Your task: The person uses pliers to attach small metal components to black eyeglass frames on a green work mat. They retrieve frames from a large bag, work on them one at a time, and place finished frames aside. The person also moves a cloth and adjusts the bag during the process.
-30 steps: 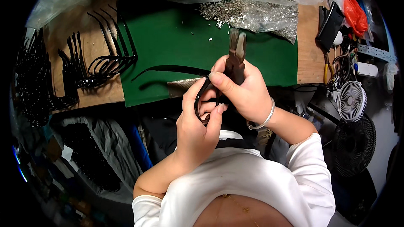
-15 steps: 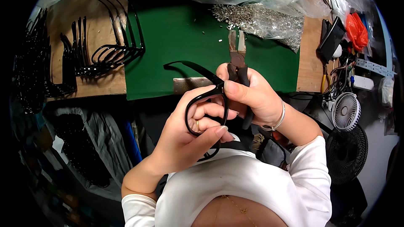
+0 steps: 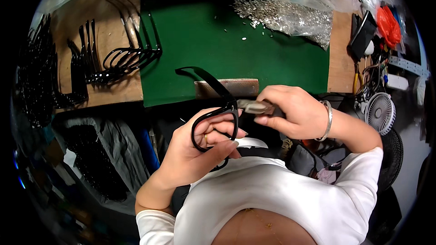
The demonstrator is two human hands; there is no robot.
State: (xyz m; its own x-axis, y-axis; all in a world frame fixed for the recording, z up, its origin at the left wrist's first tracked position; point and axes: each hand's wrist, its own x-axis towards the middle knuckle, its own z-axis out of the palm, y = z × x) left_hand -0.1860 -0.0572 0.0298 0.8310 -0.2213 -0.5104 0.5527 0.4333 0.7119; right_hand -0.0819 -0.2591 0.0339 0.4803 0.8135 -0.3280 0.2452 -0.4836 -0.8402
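My left hand (image 3: 190,149) holds a black eyeglass frame (image 3: 193,129) in front of my chest, fingers wrapped round its rim. One temple arm of the frame reaches up and left over the edge of the green mat (image 3: 190,31). In my right hand (image 3: 293,109) is a pair of pliers (image 3: 254,106), its jaws pointing left at the frame's hinge corner. The jaws look close to or touching the hinge; blur hides exactly how they meet. My right fingers cover most of the plier handles.
Several black eyeglass frames (image 3: 131,56) stand on the wooden table at left, beside a dark pile of them (image 3: 36,72). Small silvery pieces (image 3: 286,16) lie heaped under clear plastic at the back. A textured strip (image 3: 227,88) sits at the mat's front edge. Right are a white fan (image 3: 380,113) and a red bag (image 3: 388,26).
My right hand has turned the pliers from pointing away over the mat to pointing left at the frame's hinge. The left hand with the frame has shifted slightly left.
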